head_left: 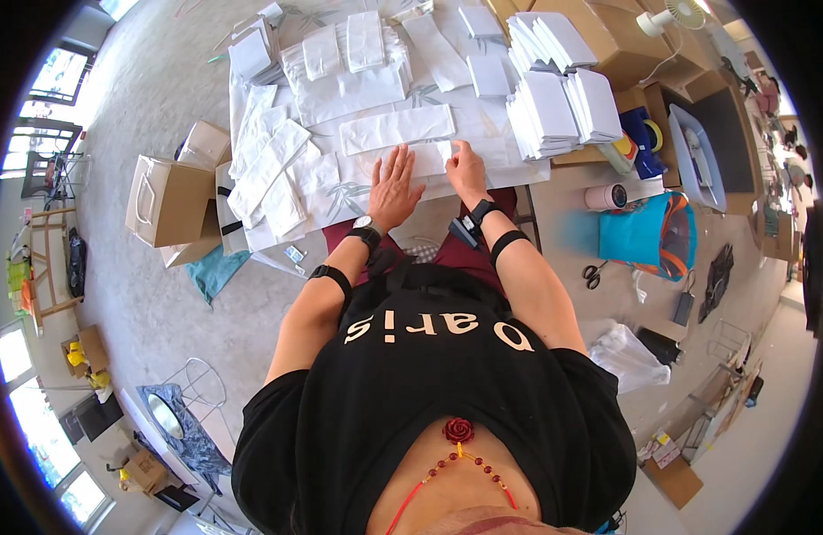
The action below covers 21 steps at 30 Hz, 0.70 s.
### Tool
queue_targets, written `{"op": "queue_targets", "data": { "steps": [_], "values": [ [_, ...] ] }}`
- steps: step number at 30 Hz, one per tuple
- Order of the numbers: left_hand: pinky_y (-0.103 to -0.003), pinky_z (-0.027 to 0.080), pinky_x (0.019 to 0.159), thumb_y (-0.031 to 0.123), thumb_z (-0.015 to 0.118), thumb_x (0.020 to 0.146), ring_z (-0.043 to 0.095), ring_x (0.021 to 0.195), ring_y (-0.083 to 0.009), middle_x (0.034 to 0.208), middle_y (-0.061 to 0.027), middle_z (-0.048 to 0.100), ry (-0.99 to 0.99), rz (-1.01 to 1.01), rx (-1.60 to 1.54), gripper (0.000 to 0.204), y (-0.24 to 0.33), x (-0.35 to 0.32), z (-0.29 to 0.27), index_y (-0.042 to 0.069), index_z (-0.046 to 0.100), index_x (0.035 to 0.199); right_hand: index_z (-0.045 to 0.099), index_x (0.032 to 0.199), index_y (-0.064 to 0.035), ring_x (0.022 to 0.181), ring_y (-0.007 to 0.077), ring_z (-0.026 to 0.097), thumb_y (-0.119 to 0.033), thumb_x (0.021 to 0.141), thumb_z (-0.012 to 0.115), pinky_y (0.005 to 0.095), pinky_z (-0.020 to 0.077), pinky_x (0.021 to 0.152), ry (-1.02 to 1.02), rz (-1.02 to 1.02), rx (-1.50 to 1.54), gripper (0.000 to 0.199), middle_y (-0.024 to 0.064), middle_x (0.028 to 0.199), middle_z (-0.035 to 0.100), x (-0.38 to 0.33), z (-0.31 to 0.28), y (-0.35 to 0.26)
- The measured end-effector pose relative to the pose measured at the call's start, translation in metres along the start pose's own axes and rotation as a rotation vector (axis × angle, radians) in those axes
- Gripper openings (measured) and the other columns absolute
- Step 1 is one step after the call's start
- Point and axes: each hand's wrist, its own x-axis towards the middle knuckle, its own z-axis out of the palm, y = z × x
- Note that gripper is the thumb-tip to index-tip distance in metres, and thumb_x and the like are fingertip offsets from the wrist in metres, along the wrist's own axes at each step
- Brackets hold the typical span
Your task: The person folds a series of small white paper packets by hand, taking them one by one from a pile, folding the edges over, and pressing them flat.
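My left hand lies flat near the front of the table, palm down with its fingers stretched out. Just to its right, my right hand is closed, thumb and fingers curled together. Whatever is between those fingertips is too small to make out. Beyond both hands lies a long white folded strip, which looks like thin cloth or soft plastic. Loose white folded pieces are heaped to the left of my left hand. Farther back sits a pile of wider white pieces with smaller folded ones on top.
White paper-like stacks stand at the table's right. Past them are a roll of yellow tape, a pink cup and a blue bag. Black scissors lie on the floor. Brown cardboard boxes stand left of the table.
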Motion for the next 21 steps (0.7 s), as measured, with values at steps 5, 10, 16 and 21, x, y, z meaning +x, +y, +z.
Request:
{"op": "queue_targets", "data": {
  "steps": [5, 10, 16, 21],
  "values": [
    [-0.054, 0.009, 0.128, 0.048, 0.058, 0.098, 0.014, 0.160, -0.0268, 0.172, -0.0128, 0.020, -0.042, 0.011, 0.064, 0.083, -0.002, -0.002, 0.005, 0.006, 0.027, 0.163, 0.060, 0.125, 0.0012, 0.089, 0.0409, 0.071, -0.006, 0.085, 0.066, 0.0486, 0.0557, 0.083, -0.022, 0.049, -0.045, 0.041, 0.0200, 0.092, 0.074, 0.002, 0.000, -0.003],
    [-0.053, 0.008, 0.128, 0.053, 0.058, 0.098, 0.013, 0.161, -0.0260, 0.172, -0.0125, 0.020, -0.029, 0.017, 0.094, 0.087, -0.003, -0.004, 0.008, 0.006, 0.026, 0.163, 0.060, 0.125, 0.0028, 0.087, 0.0417, 0.071, -0.006, 0.084, 0.066, 0.0490, 0.0559, 0.082, -0.019, 0.028, -0.041, 0.042, 0.0199, 0.089, 0.074, 0.003, 0.001, 0.000],
    [-0.054, 0.007, 0.128, 0.055, 0.058, 0.096, 0.013, 0.161, -0.0262, 0.172, -0.0125, 0.020, -0.017, 0.028, 0.106, 0.089, -0.005, -0.004, 0.012, 0.007, 0.025, 0.164, 0.059, 0.131, -0.0012, 0.108, 0.0360, 0.067, -0.006, 0.087, 0.069, 0.0441, 0.0536, 0.091, 0.051, -0.020, -0.267, 0.046, 0.0221, 0.119, 0.068, -0.005, -0.007, 0.002],
    [-0.055, 0.009, 0.127, 0.054, 0.060, 0.095, 0.015, 0.160, -0.0271, 0.172, -0.0132, 0.021, -0.005, 0.044, 0.098, 0.090, -0.007, -0.004, 0.014, 0.007, 0.026, 0.163, 0.046, 0.150, -0.0052, 0.145, 0.0308, 0.041, -0.027, 0.100, 0.057, 0.0480, 0.0328, 0.119, -0.100, -0.411, -0.439, 0.056, 0.0170, 0.156, 0.044, -0.031, -0.006, -0.024]
  ]
}}
